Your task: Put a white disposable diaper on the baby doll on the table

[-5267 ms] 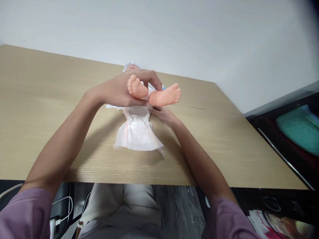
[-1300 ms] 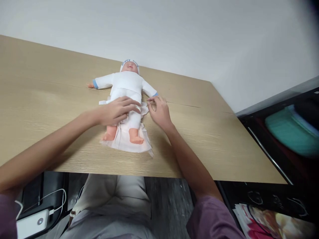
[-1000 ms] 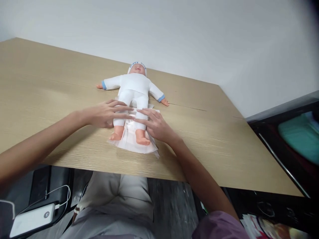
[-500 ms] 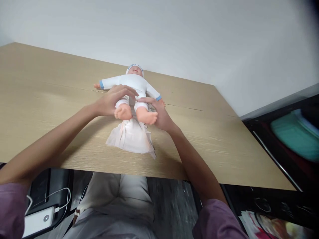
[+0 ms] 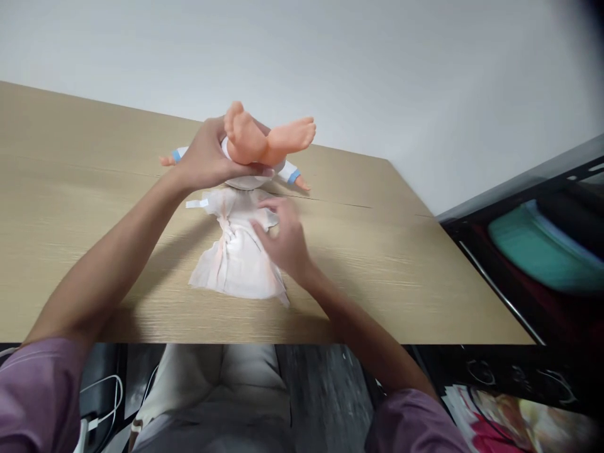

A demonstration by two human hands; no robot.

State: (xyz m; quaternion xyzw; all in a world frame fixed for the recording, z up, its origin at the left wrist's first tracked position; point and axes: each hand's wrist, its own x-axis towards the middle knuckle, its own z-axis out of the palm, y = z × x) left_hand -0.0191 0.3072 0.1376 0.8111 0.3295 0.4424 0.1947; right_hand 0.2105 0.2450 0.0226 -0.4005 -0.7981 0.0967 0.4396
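Note:
A baby doll (image 5: pixel 248 139) in a white suit with blue cuffs lies on its back, arms spread. My left hand (image 5: pixel 210 154) is wrapped round both its legs and holds them raised, feet pointing up. The doll's head and most of its trunk are hidden behind the legs and my hand. Spread out flat below its bottom is a white diaper (image 5: pixel 240 251), one fastening tab sticking out on the left. My right hand (image 5: pixel 285 239) is at the diaper's upper right edge, thumb and fingers apart; I cannot tell whether the fingertips touch it.
The wooden table (image 5: pixel 401 264) reaches back to a white wall (image 5: pixel 358 69). To the right is a dark shelf with a blurred teal item (image 5: pixel 538 245). Papers (image 5: pixel 509 421) lie low at the right. A white cable (image 5: pixel 116 396) hangs below the table's front edge at left.
The doll's legs have been lifted by my left hand, uncovering the diaper's upper part. My right hand has let go of the leg and come down to the diaper's right edge.

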